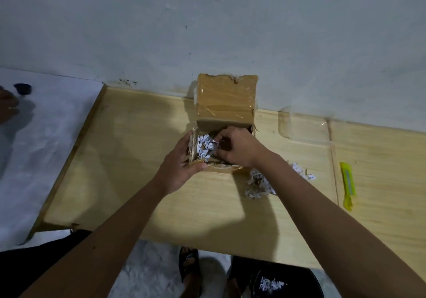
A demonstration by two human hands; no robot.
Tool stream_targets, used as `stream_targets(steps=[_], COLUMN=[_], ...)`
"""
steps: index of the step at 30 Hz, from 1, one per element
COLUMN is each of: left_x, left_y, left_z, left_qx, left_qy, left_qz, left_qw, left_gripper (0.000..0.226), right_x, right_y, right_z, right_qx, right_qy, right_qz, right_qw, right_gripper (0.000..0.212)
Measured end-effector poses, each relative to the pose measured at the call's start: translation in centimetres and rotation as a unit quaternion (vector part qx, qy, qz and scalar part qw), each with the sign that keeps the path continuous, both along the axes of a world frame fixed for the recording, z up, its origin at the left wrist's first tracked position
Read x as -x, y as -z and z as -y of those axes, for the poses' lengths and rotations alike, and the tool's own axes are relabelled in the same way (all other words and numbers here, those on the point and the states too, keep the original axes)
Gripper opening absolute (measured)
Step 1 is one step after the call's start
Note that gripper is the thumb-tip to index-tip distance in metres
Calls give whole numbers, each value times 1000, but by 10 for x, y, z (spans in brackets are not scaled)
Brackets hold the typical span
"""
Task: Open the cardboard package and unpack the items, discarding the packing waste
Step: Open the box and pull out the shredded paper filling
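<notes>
A small cardboard box (227, 100) stands on the wooden table (129, 154) against the wall, its taped lid flap standing upright at the back. White shredded paper (206, 146) fills the open box. My left hand (184, 161) grips the box's near-left corner and front rim. My right hand (235, 146) reaches inside the box with its fingers closed among the shreds; what lies under them is hidden. A loose heap of shredded paper (260, 183) lies on the table to the right of the box, under my right forearm.
A yellow-green utility knife (348, 186) lies at the table's right. Clear tape (304, 122) is stuck near the wall. Another person's hand (8, 106) and a small dark object (22, 88) are on the white surface at far left. My sandalled foot (189, 265) stands below the table edge.
</notes>
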State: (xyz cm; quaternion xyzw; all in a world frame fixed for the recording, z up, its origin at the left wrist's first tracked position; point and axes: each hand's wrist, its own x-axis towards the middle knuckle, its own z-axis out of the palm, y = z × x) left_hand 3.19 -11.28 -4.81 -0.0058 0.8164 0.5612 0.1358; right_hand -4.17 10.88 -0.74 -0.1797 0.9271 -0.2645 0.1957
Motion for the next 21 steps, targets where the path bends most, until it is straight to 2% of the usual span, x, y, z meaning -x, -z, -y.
stream_targets(steps=[2, 5, 8, 11, 16, 21], left_x=[0, 1, 1, 1, -2, -3], left_y=[2, 6, 8, 10, 11, 13], left_z=[0, -1, -1, 0, -3, -2], left_qx=[-3, -5, -8, -13, -20, -22], left_qy=[-5, -14, -15, -20, -24, -28], left_qz=[8, 15, 13, 14, 19, 19], left_qw=[1000, 1000, 1000, 1000, 999, 999], left_gripper=[100, 97, 100, 102, 102, 101], right_x=[7, 15, 25, 26, 21, 19], right_y=[2, 2, 2, 0, 3, 8], right_z=[6, 10, 10, 10, 18, 30], right_qx=[-18, 4, -23, -36, -61, -78], right_qy=[-7, 1, -8, -23, -49, -77], right_qz=[23, 104, 167, 202, 200, 190], right_qw=[1000, 995, 986, 978, 977, 976], right_gripper=[55, 76, 85, 82, 75, 55])
